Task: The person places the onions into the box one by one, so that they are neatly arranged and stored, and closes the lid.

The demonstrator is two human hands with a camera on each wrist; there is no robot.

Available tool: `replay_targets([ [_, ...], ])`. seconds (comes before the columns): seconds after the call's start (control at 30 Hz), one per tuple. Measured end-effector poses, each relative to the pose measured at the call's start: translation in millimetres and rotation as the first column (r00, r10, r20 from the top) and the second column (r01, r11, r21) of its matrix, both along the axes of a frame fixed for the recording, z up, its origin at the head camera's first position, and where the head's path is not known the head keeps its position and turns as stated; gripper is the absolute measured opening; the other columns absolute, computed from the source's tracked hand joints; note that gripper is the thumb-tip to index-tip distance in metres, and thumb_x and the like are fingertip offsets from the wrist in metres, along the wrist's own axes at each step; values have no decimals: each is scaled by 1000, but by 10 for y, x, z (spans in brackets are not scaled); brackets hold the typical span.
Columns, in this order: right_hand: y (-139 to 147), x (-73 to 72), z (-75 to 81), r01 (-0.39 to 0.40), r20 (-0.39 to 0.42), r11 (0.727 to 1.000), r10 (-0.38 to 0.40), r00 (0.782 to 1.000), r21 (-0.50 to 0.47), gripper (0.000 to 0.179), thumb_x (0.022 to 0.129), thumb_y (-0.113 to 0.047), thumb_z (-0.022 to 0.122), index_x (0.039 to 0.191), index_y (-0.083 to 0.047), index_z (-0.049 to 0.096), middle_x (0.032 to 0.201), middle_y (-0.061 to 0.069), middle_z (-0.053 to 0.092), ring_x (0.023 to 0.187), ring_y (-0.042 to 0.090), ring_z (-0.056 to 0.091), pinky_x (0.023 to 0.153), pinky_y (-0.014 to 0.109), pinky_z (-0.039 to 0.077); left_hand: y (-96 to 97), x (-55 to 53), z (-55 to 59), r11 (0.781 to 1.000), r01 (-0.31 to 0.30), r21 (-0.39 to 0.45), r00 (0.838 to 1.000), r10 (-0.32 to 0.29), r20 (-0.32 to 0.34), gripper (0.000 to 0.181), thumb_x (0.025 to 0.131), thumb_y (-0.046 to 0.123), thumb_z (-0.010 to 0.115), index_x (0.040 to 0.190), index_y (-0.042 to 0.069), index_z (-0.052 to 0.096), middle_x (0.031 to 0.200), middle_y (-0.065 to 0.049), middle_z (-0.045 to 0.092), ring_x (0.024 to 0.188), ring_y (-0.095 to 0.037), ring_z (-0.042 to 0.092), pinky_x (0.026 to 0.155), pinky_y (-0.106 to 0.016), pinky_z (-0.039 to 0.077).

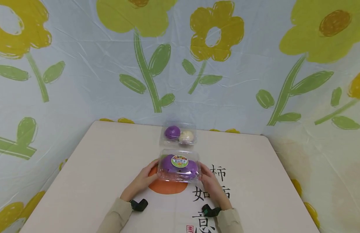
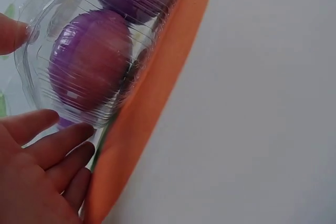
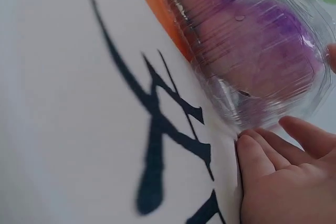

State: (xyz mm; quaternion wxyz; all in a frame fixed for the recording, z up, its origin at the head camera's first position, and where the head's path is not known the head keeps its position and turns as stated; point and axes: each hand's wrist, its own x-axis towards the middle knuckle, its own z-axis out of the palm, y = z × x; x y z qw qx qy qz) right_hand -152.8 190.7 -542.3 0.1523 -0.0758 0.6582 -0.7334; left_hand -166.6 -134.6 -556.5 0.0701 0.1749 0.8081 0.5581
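Note:
A clear plastic clamshell box (image 1: 180, 176) with purple round fruit-like pieces (image 1: 168, 163) inside is between both hands, its lid bearing an oval label (image 1: 179, 161). My left hand (image 1: 145, 176) holds the box's left end. In the left wrist view, the thumb touches the rim and the fingers (image 2: 68, 140) lie at the box's end. On the opposite end, my right hand (image 1: 209, 181) holds the box, its fingertips (image 3: 252, 145) against the lower corner and part of its thumb at the view's edge. Whether the box touches the table cannot be told.
Behind it, a second clear box (image 1: 191, 127) stands near the table's back edge, holding a purple piece (image 1: 172, 132) and a cream one (image 1: 186, 137). The pale table (image 1: 89, 168) bears an orange printed shape (image 1: 168, 187) and black characters (image 1: 203, 223). A flowered cloth (image 1: 89, 81) hangs around the table.

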Motion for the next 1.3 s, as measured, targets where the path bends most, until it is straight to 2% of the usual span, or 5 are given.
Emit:
replay_targets([
  [0.2, -4, -149, 5, -11, -25, 992, 8, 1000, -122, 71, 88, 8, 44, 154, 9, 15, 162, 25, 11, 149, 38, 10, 110, 17, 30, 37, -131, -48, 999, -30, 21, 995, 32, -98, 60, 95, 22, 65, 149, 8, 43, 151, -17, 44, 139, -39, 38, 114, -57, 29],
  [0.53, 48, -101, -75, -35, -54, 996, 30, 998, -85, 60, 100, -1, 43, 154, 8, 17, 162, 25, 10, 149, 38, 8, 110, 19, 30, 39, -111, -136, 994, -62, 95, 982, 77, -172, 51, 97, 12, 61, 146, 7, 49, 148, -13, 49, 140, -35, 39, 114, -57, 27],
  [0.73, 52, -44, -95, 12, -22, 999, -13, 1000, -49, 59, 101, -7, 48, 154, 3, 25, 162, 20, 18, 149, 32, 16, 110, 21, 31, 64, -71, -115, 992, -72, 99, 978, 90, -186, 48, 97, 9, 60, 144, 5, 50, 147, -13, 51, 139, -34, 41, 116, -34, 29],
  [0.93, 32, -26, -91, 19, -23, 999, -20, 1000, -40, 58, 102, -10, 50, 153, 2, 27, 162, 19, 21, 149, 33, 17, 109, 20, 32, 82, 12, 48, 992, -68, 103, 971, 90, -221, 47, 96, -1, 56, 142, -6, 48, 145, -23, 49, 137, -42, 40, 109, -12, 22],
  [1.3, -18, -4, -44, 48, -1, 999, -48, 999, -11, 55, 102, -11, 51, 153, -2, 33, 160, 14, 27, 148, 28, 23, 110, 23, 32, 45, 110, 295, 996, -43, 84, 983, 57, -177, 47, 97, 1, 55, 142, -8, 47, 146, -24, 47, 138, -41, 39, 115, -29, 28],
])
